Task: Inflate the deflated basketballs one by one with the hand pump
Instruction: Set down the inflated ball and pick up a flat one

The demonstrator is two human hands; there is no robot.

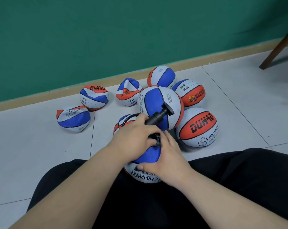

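Abt halfway, I'd judge: four firm balls [197,128] on the floor [41,154], three crumpled balls [74,119] left to do. Lap ball [146,175] sits btwn the thighs. L hand [135,138] grips the pump [158,116] barrel. R hand [164,156] lies over the lap ball by the hose tip; pinching or not, can't tell.

a green wall [107,38] meets a tan baseboard [117,76] above the pale grey tiled floor [239,90]; a brown wooden furniture leg [278,45] slants at right.
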